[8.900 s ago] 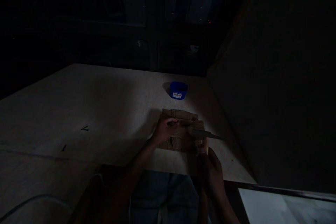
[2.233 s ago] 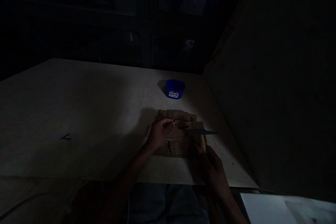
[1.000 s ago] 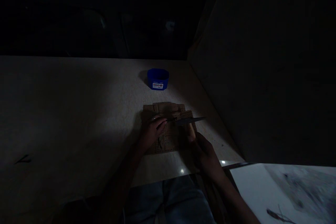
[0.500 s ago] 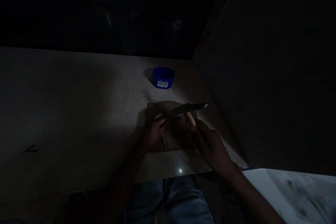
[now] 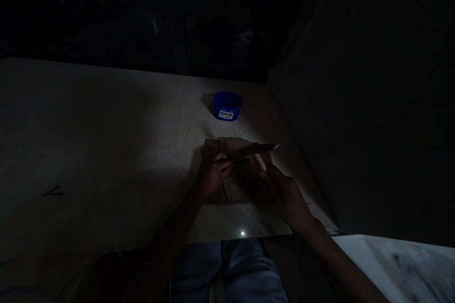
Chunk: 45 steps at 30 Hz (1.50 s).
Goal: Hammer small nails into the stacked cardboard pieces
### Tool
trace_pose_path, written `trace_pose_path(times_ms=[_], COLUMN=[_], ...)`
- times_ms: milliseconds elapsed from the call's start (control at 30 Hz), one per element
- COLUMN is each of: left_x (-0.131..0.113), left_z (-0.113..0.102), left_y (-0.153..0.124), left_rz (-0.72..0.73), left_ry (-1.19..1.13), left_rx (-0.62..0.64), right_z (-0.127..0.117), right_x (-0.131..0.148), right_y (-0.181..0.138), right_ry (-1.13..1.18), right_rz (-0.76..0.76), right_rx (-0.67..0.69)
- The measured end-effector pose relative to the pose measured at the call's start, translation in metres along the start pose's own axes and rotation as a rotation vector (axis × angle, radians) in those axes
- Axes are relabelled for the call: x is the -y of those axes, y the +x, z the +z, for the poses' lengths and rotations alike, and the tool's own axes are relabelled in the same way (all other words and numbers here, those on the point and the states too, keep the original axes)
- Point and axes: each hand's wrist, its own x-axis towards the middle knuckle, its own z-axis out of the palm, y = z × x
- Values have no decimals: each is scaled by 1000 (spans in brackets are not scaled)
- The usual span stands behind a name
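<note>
My right hand (image 5: pixel 286 194) is closed round the wooden handle (image 5: pixel 260 163) of a hammer. Its long dark head (image 5: pixel 259 149) lies crosswise above a piece of brown cardboard (image 5: pixel 231 194), and the right end catches the light. On the left side of the cardboard, my left hand (image 5: pixel 213 173) has its fingers pinched together close to the head's left end. Between those fingers seems to be something thin and dark, too dim to name. Deep shadow hides much of both hands' fingers.
Behind the cardboard stands a blue plastic tub (image 5: pixel 227 106) with a label. Thin dark pieces (image 5: pixel 53 191) lie far left on the pale tabletop (image 5: pixel 142 118). A dark panel (image 5: pixel 373 104) rises along the right side. The table's front edge is close to my lap.
The view has shifted a little, so the tub and cardboard appear further right. My left fingers have drawn closer to the hammer head, and the thin dark piece shows less.
</note>
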Motion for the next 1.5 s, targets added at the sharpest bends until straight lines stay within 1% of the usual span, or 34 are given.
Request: trace_pose_path(times_ms=[67,200,267,400,533,600,800,867,967,1133,1267,1500], left_x=[-1,1,2,2,3,3,3,3,3,1,-1,-1], left_z=[0,2,3,3,3,3,3,4,6,6,4,-2], left_y=[1,2,2,2,2,2,2,3,4,5,7,21], left_rz=[-3,-18,-36,-59,-37,-29,-25,-28,-58,-82,-102,-90], left_ry=[-3,-31,-21,-27,-42,-35,-53,-74,-120,-155,-193,-169], left_rx=[9,20,27,36,39,37,19,0,-13,-30,-2,124], right_z=[0,7,9,9,10,8,-4,-4,5,26,35,39], right_x=[1,-1,-1,1,-1,-3,-3,-6,-15,-28,-29,-30], right_y=[2,7,8,5,9,11,1,-3,-7,-8,-10,-17], right_ry=[-28,-55,-48,-27,-61,-67,5,49,106,214,291,381], right_rz=[-5,-50,-51,-33,-50,-34,33,44,69,111,125,171], right_rx=[-3,118,109,37,106,115,-45,-55,-85,-227,-235,-213])
